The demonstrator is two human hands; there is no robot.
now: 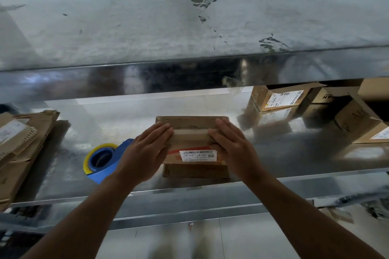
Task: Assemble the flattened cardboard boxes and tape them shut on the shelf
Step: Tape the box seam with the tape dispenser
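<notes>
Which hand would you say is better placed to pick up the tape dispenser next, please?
Probably the left. The left hand lies flat on the box right beside the tape dispenser; the right hand is on the box's other side.

- A shiny metal shelf [130, 111] carries everything, its surface mirroring what stands on it
- At its left end lies a stack of flattened cardboard boxes [25, 141]
- A blue tape dispenser [103, 164] with a yellowish roll lies left of centre, near the front edge
- A small cardboard box [190, 143] with a white label sits at the middle
- Several assembled boxes [280, 99] stand at the back right
</notes>
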